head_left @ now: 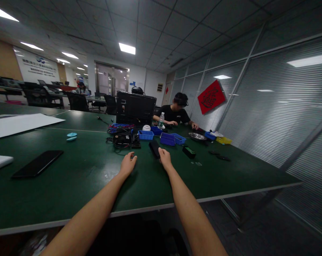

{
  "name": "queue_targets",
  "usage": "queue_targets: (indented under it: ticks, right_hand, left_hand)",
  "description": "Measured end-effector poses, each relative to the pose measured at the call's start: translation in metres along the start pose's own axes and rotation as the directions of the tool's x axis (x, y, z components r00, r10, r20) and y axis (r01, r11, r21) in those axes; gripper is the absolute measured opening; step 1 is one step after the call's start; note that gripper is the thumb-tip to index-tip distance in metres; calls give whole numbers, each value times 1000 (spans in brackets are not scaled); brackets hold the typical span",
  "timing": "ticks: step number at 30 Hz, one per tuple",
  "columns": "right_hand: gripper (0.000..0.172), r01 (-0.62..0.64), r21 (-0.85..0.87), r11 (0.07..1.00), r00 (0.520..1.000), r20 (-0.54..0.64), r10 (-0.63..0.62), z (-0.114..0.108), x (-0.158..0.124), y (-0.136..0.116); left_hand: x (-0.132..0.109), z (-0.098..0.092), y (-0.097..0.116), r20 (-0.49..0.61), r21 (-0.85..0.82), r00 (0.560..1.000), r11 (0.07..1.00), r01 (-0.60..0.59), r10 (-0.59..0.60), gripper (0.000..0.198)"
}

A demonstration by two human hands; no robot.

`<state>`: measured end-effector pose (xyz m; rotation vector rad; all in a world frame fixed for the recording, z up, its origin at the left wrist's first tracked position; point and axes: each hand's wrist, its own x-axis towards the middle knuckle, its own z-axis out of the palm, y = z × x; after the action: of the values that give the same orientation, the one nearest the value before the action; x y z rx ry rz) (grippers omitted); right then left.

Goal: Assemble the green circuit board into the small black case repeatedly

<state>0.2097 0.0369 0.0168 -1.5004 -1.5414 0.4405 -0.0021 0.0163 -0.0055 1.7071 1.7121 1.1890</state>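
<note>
A long, dark, flat object (154,148), perhaps a case, lies tilted over the green table (94,192). My right hand (164,158) is closed round its near end, thumb on top. What kind of object it is, I cannot make out. Left of it, my left hand (128,163) rests at the tabletop with fingers slightly bent and apart, holding nothing. Just beyond the hands are a blue tray (146,135) with a white ball (146,128) by it, and a darker blue bin (167,139). A small black-and-green box (189,152) sits to the right.
A black computer case (135,106) stands behind cables and a power unit (122,139). Across the table sits a person (174,113), near a bottle (161,121) and a metal dish (197,136). At left lie a black slab (38,164) and a turquoise item (72,136).
</note>
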Motion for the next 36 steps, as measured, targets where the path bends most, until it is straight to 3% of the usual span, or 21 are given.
queue_targets:
  ticks: [4,8,11,15,17,21,24,26,29,32,36]
  right_hand:
    - [53,-28,-31,999,982,185,33,12,0,8]
    - [47,103,-190,976,988,135,-78,8,-1,8]
    - [44,209,-140,968,973,131,-191,5,-3,3]
    - [41,358,-69,931,910,250,-331,5,-8,-2]
    - [47,358,-93,929,901,295,-318,6,-11,-4]
    - [30,259,-54,964,919,322,-228,8,-12,-6]
    - [45,215,-57,975,912,368,-180,6,-11,-9]
    - [49,201,-68,977,939,296,-173,1,-9,-10]
    - [48,101,-143,985,995,-7,-103,-12,-3,-7]
    - [44,-145,-323,935,969,-237,68,-27,2,3]
    - [50,-289,-508,811,956,-190,222,-34,4,15]
  left_hand:
    - [0,0,0,0,14,1000,1000,-11,11,39]
    - [0,1,0,2,17,999,999,-39,39,36]
    - [0,1,1,2,24,999,999,-44,44,35]
    - [0,1,1,-3,27,999,999,-41,41,34]
    - [0,1,1,-2,25,999,999,-35,35,34]
    - [0,1,0,-13,18,999,999,-47,48,35]
    - [-1,0,0,-26,3,995,996,-92,92,37]
    - [-3,-1,1,-24,-5,993,993,-118,118,39]
    - [-7,-2,5,20,2,987,987,-161,161,42]
    - [-11,-2,8,110,36,970,974,-222,217,46]
    - [-15,0,10,199,96,949,959,-266,244,51]
